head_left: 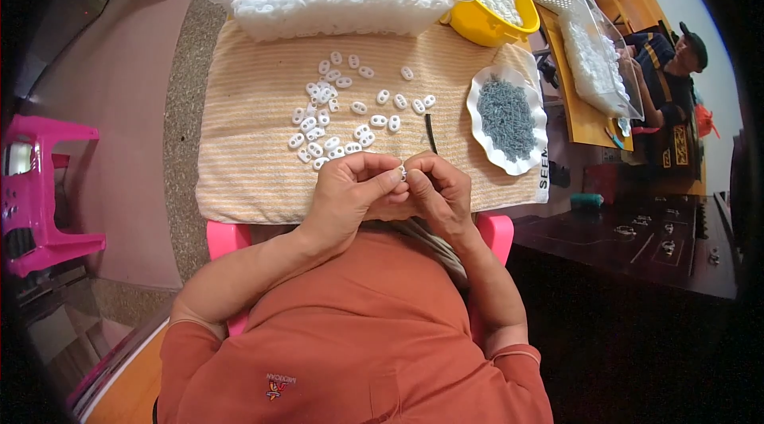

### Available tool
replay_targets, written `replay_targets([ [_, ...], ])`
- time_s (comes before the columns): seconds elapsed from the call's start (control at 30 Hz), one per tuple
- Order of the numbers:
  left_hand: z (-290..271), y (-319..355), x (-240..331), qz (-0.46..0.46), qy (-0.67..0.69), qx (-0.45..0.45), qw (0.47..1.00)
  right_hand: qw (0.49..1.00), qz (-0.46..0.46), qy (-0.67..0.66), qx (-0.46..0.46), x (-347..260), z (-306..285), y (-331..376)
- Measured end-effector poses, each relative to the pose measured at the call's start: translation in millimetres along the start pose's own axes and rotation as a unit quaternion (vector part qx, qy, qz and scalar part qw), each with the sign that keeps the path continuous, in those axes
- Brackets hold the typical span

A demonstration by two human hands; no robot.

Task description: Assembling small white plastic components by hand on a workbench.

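My left hand [348, 189] and my right hand [440, 192] meet at the near edge of a striped towel [247, 122], thumbs and fingers pinched together. Between the fingertips shows a small white piece [403, 173], mostly covered, so its kind is unclear. Just beyond my hands lie several loose white oval plastic pieces with two holes [359, 107], some heaped at the left. A thin black strip [430, 134] rests on the towel above my right hand. To the right, a white scalloped dish [475, 106] holds many tiny grey pieces [507, 118].
A clear plastic bin [342, 14] full of white pieces stands at the far edge, beside a yellow basin [485, 24] of pale pieces. Another clear bin [597, 66] sits on a wooden table at right, near a seated person [668, 74]. A pink stool [52, 193] is at left.
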State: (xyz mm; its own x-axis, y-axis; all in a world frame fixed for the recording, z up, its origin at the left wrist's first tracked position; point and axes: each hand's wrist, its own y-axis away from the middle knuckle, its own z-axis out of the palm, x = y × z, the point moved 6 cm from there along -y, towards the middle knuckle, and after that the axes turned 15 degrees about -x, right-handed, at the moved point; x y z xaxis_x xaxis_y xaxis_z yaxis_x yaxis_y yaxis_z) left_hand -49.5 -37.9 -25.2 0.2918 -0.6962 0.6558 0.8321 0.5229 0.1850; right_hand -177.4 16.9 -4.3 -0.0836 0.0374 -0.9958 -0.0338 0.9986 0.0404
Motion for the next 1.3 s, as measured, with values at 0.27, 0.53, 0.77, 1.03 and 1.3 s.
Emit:
replay_targets([
  [0.27, 1.4, 1.6, 1.8, 0.003, -0.032, 0.01, 0.999, 0.997, -0.017, 0.079, 0.004, -3.8, -1.2, -1.0],
  [0.53, 2.6, 1.1, 1.3, 0.037, -0.115, -0.023, 0.992, 0.998, 0.033, 0.05, -0.009, -10.2, 1.2, 0.8],
  [0.77, 4.1, -0.4, 3.1, 0.033, -0.059, -0.012, 0.998, 0.997, 0.028, -0.063, -0.024, -2.8, 0.1, -2.4],
  [1.03, 0.2, -0.3, -1.2, -0.003, 0.005, 0.0, 1.0, 0.991, 0.049, -0.122, -0.005, -2.0, -1.1, -2.4],
  [1.3, 1.3, -0.3, -0.2, -0.003, 0.017, -0.008, 1.0, 0.984, 0.058, -0.169, -0.002, -1.8, 0.4, -2.2],
])
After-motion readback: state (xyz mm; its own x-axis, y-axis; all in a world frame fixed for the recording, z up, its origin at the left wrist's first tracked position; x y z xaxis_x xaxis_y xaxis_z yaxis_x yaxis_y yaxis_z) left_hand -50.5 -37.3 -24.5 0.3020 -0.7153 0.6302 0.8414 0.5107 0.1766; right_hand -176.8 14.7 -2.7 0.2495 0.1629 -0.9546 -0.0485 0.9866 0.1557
